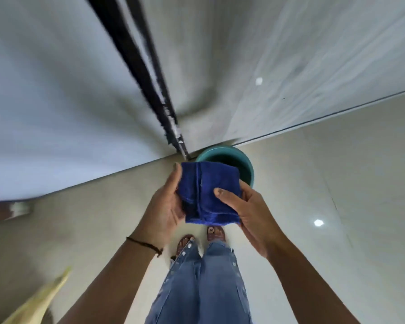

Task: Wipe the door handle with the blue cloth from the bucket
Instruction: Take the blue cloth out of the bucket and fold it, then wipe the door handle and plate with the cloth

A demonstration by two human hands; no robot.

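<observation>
A folded blue cloth (211,192) is held between both hands at the middle of the view. My left hand (164,206) grips its left edge, thumb up along the side. My right hand (246,213) holds its right side with the thumb pressed on top. Just beyond the cloth a teal bucket (246,160) stands on the floor at the foot of the door, partly hidden by the cloth. No door handle shows in this view.
A white door (56,113) with a black vertical edge strip (145,73) rises on the left, a pale wall panel (290,66) on the right. My legs in jeans and sandalled feet stand on cream floor tiles (337,206). A yellowish object (40,305) is blurred at bottom left.
</observation>
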